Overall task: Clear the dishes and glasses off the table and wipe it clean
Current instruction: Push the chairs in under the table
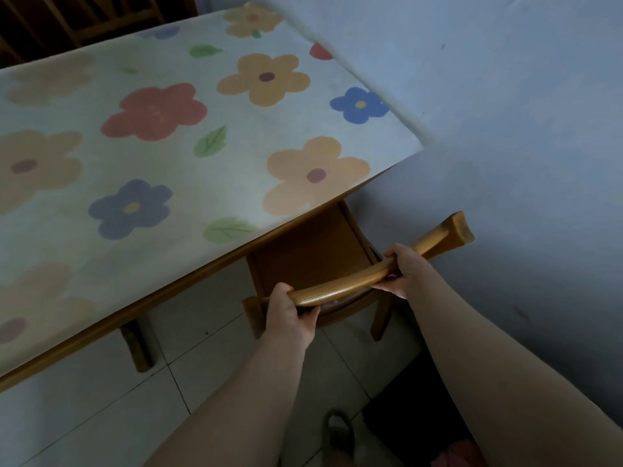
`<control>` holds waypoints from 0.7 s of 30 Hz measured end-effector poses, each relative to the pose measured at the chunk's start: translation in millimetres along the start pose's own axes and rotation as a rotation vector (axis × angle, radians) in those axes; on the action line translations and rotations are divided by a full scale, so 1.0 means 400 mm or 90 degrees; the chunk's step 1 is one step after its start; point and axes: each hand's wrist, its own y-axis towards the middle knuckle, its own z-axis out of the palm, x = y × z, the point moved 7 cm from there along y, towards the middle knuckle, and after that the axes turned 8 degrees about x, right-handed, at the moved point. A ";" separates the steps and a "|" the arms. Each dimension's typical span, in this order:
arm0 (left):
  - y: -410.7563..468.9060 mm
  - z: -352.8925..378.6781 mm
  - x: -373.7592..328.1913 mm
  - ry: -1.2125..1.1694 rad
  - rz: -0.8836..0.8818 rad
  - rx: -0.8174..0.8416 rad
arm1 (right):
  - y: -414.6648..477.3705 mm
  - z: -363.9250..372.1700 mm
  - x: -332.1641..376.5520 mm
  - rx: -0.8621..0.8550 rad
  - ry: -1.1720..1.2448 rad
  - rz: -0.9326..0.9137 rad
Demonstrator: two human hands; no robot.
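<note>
Bare forearms [236, 399] reach up from the lower edge of the view. Between them, a foot in a grey slipper [337, 433] stands on the pale tiled floor [101, 416]. Just right of it lies a dark mat [414, 409], and something pink [462, 455] shows at the bottom edge, too blurred to identify.

Further out, both hands grip the curved top rail [340, 286] of a wooden chair. The left hand [291, 316] wraps the rail near its left end, fingers over the top and thumb beneath. The right hand [409, 269] wraps it further along towards the right end, fingers curled over and thumb under. The rail's right end sticks out past that hand, close to the wall. The chair seat [310, 251] sits partly under the bench, its front hidden by the bench's edge.

The bench [135, 310] fills the upper left of the view, with its far long side against the blue-grey wall [505, 129] and its near corner just above the chair. A pale cloth [209, 106] printed with large red, yellow and blue flowers and green leaves covers its top. One wooden bench leg [138, 345] stands on the tiles left of the chair.

Beyond the bench's far end, in the dim top left corner, are the wooden slats [84, 18] of another piece of furniture.
</note>
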 end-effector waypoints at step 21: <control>0.098 0.060 0.262 -0.149 0.029 -0.056 | 0.128 -0.178 0.084 0.044 -0.005 -0.034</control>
